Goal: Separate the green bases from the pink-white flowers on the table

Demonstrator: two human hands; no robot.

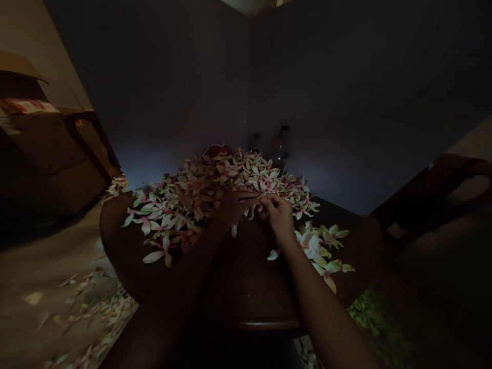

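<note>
A heap of white and pink flowers (203,179) covers the back of a dark, rounded wooden table (249,292). At the heap's front edge my two hands meet, fingertips together. My left hand (232,205) reaches in from the left, its fingers pressed together around a flower. My right hand (280,215) pinches the same spot with thumb and forefinger. Pink and pale petals show just under the fingertips, but most of the held flower is hidden in the dim light. Close to my right forearm lies a smaller group of whiter flowers (315,243).
Dark panels (172,82) meet in a corner behind the table. A glassy upright object (282,146) and a dark red object (219,150) stand behind the heap. Cardboard boxes (57,148) are at left. Petals (102,312) litter the floor; a green pile (374,318) lies lower right.
</note>
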